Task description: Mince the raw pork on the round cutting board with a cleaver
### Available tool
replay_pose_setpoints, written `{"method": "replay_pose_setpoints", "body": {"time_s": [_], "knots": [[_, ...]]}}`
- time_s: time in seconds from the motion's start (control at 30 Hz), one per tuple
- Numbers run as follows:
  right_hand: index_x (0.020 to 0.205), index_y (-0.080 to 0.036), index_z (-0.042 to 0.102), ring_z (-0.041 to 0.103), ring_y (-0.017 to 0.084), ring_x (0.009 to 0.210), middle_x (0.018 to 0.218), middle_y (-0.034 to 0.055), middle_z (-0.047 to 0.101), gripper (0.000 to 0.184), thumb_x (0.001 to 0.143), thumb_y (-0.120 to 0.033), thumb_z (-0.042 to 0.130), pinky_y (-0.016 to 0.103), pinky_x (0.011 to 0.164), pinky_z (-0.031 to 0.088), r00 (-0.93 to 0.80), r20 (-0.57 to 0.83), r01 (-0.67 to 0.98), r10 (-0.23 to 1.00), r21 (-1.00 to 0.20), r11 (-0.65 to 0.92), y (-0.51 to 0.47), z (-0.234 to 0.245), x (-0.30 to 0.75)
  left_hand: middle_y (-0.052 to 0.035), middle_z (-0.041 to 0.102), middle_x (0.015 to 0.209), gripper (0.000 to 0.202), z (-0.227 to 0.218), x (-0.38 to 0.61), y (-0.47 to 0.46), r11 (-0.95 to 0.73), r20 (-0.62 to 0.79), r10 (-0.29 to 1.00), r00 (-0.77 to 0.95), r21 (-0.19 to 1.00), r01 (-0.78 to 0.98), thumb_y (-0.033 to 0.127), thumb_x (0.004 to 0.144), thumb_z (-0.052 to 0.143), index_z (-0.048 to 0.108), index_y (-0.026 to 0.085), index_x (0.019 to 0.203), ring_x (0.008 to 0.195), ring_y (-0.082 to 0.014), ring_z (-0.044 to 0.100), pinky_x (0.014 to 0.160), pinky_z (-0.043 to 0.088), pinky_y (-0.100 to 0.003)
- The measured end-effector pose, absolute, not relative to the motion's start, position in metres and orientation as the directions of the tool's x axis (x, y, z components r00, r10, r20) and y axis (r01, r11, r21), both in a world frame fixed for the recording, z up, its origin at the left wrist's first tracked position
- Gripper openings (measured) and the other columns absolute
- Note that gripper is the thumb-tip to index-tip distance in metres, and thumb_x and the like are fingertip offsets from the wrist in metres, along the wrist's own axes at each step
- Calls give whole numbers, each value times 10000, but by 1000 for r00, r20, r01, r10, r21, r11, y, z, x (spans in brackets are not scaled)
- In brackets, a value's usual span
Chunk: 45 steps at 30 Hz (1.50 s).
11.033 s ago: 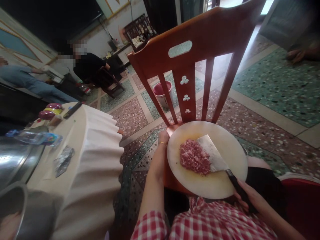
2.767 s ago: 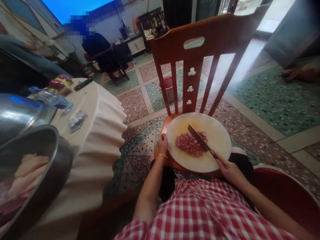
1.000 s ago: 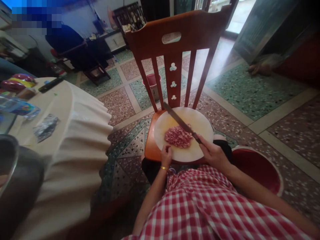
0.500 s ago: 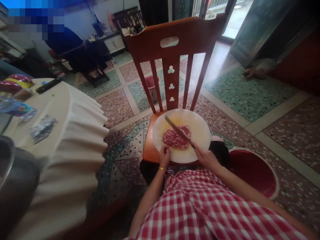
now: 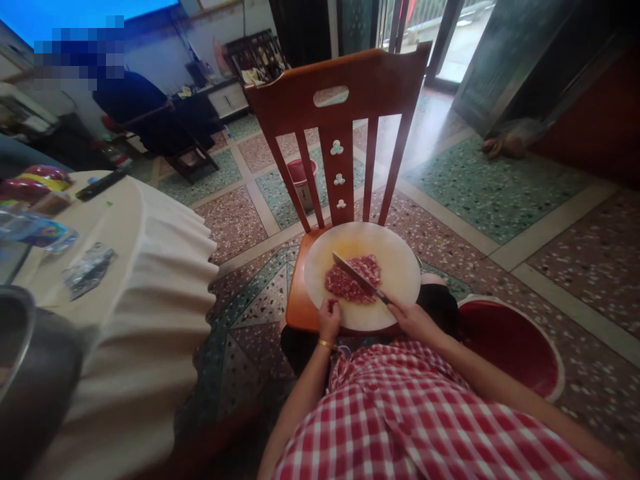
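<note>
A round pale chopping board (image 5: 400,267) lies on the seat of a wooden chair (image 5: 340,107) in front of me. A heap of red minced meat (image 5: 345,287) sits in the board's middle. My right hand (image 5: 413,320) is closed on the handle of a cleaver (image 5: 356,275), whose blade lies edge-down across the meat. My left hand (image 5: 330,319) grips the board's near left rim, fingers curled over it. A gold bangle is on that wrist.
A round table with a white cloth (image 5: 145,267) stands at my left, with a metal bowl (image 5: 30,373), a bottle and wrappers on it. A red basin (image 5: 510,340) sits on the floor at my right. A small bucket (image 5: 300,175) stands behind the chair.
The cleaver has come down from a raised tilt onto the meat over the last second. My left hand has shifted from the board's left side to its near edge. My view has drawn back.
</note>
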State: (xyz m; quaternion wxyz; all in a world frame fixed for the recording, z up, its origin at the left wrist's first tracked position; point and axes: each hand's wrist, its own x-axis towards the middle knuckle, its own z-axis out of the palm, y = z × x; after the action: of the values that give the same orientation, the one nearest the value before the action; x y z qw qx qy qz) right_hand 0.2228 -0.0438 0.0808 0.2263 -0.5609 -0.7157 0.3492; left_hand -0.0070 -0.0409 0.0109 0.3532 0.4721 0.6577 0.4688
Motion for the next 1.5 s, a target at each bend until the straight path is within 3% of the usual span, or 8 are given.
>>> {"method": "replay_pose_setpoints", "body": {"time_s": [0.13,0.23,0.47,0.63,0.73,0.9,1.23,1.5], "knots": [[1297,-181,416,595,182,642,775,40,623,488,865,-409,423,272,537,514,-111,-162,296,980,-947,-123,-49,78,250,11,537,660,123,10,-8,-40,111,-17,959,-283,942,317,248,741,459,544,168,779,631,-107,503,634,391,-219],[1367,-213,270,388,95,316,534,-52,488,641,819,-474,480,172,269,321,-9,-338,14,941,-941,-337,-59,73,270,16,527,645,124,7,-8,-40,113,-14,959,-285,935,336,244,747,453,540,164,783,619,-105,495,614,386,-214],[1377,-247,215,370,99,312,517,-56,460,673,797,-421,508,171,258,308,-11,-545,-212,839,-818,-534,-59,25,269,11,537,657,120,3,-7,-39,115,-15,957,-289,936,332,231,750,449,536,157,789,621,-103,507,612,397,-213],[1373,-216,243,379,106,313,503,-60,447,611,833,-430,435,177,268,310,-108,-444,-31,890,-893,-449,-28,25,237,19,520,632,110,5,-7,-39,122,-16,952,-307,936,329,232,737,463,531,155,778,598,-100,495,596,398,-211],[1314,-205,386,543,159,528,656,10,567,492,863,-402,392,240,446,457,-151,-188,318,970,-939,-133,-23,40,229,15,530,645,111,6,-8,-40,116,-13,952,-305,940,322,226,738,461,533,155,784,603,-100,502,602,401,-213],[1291,-279,425,587,207,745,852,62,610,402,896,-319,360,304,682,483,-380,40,773,924,-535,341,-43,55,230,-1,548,687,112,5,-8,-42,81,18,954,-301,946,314,222,743,459,540,161,791,647,-108,513,640,404,-223],[1368,-158,269,472,208,1083,1241,85,464,468,919,-259,356,329,945,389,-303,413,504,859,-696,512,-41,139,212,16,522,646,119,4,-8,-45,116,-26,955,-296,950,291,229,752,443,535,162,784,598,-95,480,591,382,-208],[1309,-248,392,566,249,940,1110,50,568,398,913,-256,351,381,783,502,-400,41,728,915,-593,344,-36,102,199,11,531,655,106,7,-7,-46,92,-1,952,-307,955,282,213,749,440,532,165,773,626,-104,500,619,393,-219]]}}
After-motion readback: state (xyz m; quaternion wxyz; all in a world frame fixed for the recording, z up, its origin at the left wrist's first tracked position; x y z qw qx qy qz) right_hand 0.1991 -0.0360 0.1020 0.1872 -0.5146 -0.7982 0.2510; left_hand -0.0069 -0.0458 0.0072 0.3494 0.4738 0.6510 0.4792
